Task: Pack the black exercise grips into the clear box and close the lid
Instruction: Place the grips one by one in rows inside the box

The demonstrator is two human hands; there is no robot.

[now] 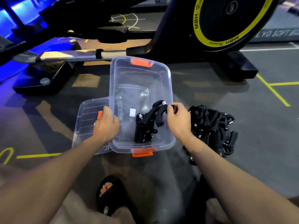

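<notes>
The clear box (140, 73) with orange latches stands open on the gym floor. My left hand (106, 125) grips its left wall. My right hand (178, 118) pinches a black exercise grip (159, 110) over the box's right side. A few black grips (144, 130) lie inside near the front right corner. A pile of more black grips (213, 125) lies on the floor just right of the box. The clear lid (87, 113) lies flat on the floor, partly under the box's left side.
An exercise bike with a yellow-rimmed flywheel (226, 21) stands behind the box, its base feet (239, 68) close to the far right. A rowing machine rail (72, 55) crosses at the back left. My sandalled foot (110, 194) is near the bottom centre.
</notes>
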